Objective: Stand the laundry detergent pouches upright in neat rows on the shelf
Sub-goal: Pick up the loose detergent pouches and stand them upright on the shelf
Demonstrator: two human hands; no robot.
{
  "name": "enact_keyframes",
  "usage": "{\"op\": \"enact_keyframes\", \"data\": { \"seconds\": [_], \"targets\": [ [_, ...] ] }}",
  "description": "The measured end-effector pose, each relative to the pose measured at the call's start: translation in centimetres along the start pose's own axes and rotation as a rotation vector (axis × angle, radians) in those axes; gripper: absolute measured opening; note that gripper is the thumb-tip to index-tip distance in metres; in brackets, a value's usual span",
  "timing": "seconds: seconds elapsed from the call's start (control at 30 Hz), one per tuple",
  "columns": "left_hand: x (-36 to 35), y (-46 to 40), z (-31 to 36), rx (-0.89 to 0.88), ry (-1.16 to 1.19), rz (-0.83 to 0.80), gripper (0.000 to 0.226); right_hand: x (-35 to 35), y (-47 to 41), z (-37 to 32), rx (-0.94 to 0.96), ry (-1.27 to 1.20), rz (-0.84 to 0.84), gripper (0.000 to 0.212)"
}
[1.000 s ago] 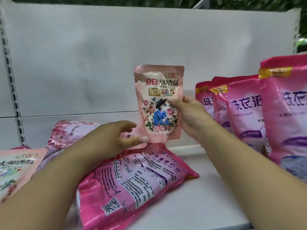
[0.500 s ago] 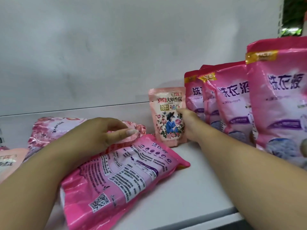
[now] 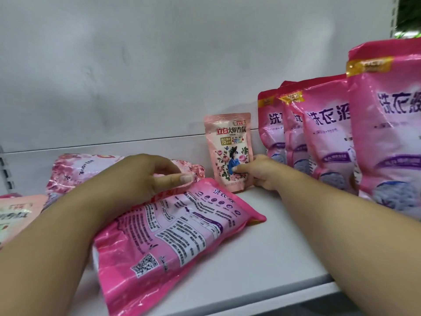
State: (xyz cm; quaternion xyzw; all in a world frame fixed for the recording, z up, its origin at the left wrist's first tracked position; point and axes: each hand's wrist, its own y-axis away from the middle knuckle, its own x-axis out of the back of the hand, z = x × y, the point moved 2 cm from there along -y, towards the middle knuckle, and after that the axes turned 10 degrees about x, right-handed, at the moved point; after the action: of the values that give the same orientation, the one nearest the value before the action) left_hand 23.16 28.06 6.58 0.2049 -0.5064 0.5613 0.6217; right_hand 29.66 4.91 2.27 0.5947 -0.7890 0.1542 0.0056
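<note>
Right grip: the right hand [image 3: 262,173] pinches the small pale pink pouch [image 3: 229,151] at its lower right edge, thumb across the front print, fingers curled round behind
Left grip: the left hand [image 3: 141,176] holds nothing; thumb stretched out level, fingers loosely bent, poised just above the top edge of the flat pink pouch [image 3: 177,238]; whether it touches that pouch cannot be told
Small pale pink pouch: upright on the white shelf [image 3: 262,254], near the back panel [image 3: 159,76], front label facing out, just left of the standing row
Standing row: large pink pouches [image 3: 325,133] upright along the right side of the shelf, one behind another, overlapping, purple lettering facing out; the nearest is cut off by the frame edge
Flat pink pouch: lying on its face, back label and QR code up, set diagonally across the middle of the shelf, its near end reaching the shelf's front edge
Rose-print pouch [image 3: 75,172]: lying flat behind the left hand, partly hidden by it
Far-left pouch [image 3: 16,213]: pale pink, lying flat, only partly in view
Shelf upright [image 3: 5,172]: slotted strip at the left edge
</note>
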Motion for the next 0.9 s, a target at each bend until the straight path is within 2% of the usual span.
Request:
{"op": "enact_keyframes", "data": {
  "seconds": [0.07, 0.13, 0.23, 0.3, 0.4, 0.43, 0.5, 0.57, 0.63, 0.7, 0.77, 0.83, 0.9],
  "targets": [
    [0.0, 0.0, -0.1, 0.003, -0.023, 0.005, 0.05, 0.0, 0.1, -0.3, 0.025, 0.165, 0.021, 0.014],
    [0.1, 0.2, 0.1, 0.005, -0.035, -0.008, 0.05, 0.1, 0.8, -0.7, 0.034, 0.352, 0.031, 0.03],
    [0.2, 1.0, 0.9, -0.019, -0.009, -0.004, 0.055, 0.2, 2.2, -1.1, 0.024, 0.406, -0.013, 0.039],
    [0.5, 1.6, 1.4, -0.027, 0.025, 0.052, 0.058, 0.2, 3.0, -1.3, -0.004, 0.455, -0.034, 0.043],
    [1.1, 3.0, 1.6, -0.015, 0.017, 0.085, 0.065, 0.0, 4.4, -2.2, 0.005, 0.611, -0.08, 0.028],
    [1.4, 3.5, 1.3, -0.02, -0.009, 0.069, 0.072, -0.1, 4.8, -2.6, 0.01, 0.651, -0.105, 0.029],
    [1.6, 4.9, 0.3, -0.02, -0.062, 0.022, 0.085, -0.5, 5.6, -3.0, 0.001, 0.642, -0.181, 0.037],
    [1.4, 6.3, -1.0, -0.018, -0.113, -0.018, 0.091, -1.3, 7.1, -3.7, 0.07, 0.614, -0.278, 0.045],
    [0.5, 7.4, -2.0, -0.041, -0.102, -0.043, 0.09, -2.5, 8.9, -4.4, 0.235, 0.666, -0.394, 0.057],
    [-0.3, 8.3, -2.2, -0.056, -0.023, -0.004, 0.077, -3.7, 10.3, -4.1, 0.342, 0.678, -0.476, 0.068],
    [-0.6, 9.1, -1.6, -0.034, 0.046, 0.029, 0.059, -4.0, 10.6, -3.0, 0.264, 0.681, -0.486, 0.075],
    [-0.9, 9.4, -1.1, -0.05, -0.002, 0.016, 0.067, -3.5, 10.5, -2.3, 0.136, 0.645, -0.447, 0.072],
    [-1.3, 9.8, -1.0, -0.068, -0.067, -0.003, 0.072, -2.6, 10.1, -2.3, 0.05, 0.492, -0.336, 0.066]
  ]
}}
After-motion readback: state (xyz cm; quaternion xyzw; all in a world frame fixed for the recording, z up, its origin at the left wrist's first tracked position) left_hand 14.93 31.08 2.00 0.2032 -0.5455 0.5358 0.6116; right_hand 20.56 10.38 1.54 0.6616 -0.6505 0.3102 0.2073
